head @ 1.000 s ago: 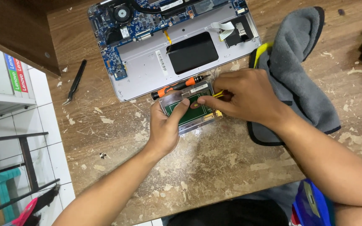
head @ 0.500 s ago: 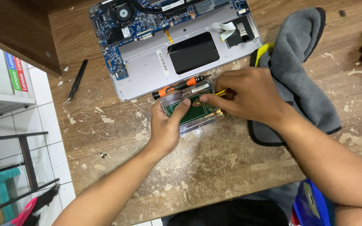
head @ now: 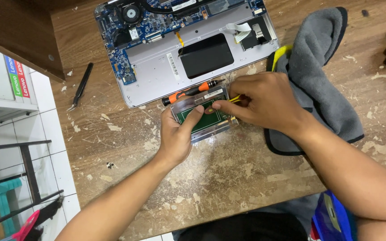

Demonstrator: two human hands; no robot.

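The touchpad module is steadied on the worn table by the left hand, thumb pressed down. A yellow tool is pinched by the closed right hand. Slippage could gouge the green board.

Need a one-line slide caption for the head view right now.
Left hand steadies a green circuit board while right hand works a yellow tool, below an opened laptop.

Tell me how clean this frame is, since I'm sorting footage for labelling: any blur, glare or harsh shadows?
Head view: sharp throughout, no motion blur on the left hand or right hand; even, soft light with faint shadows; mild sheen on the metal-framed green board; slight wide-angle bend at the worn wooden table edges.
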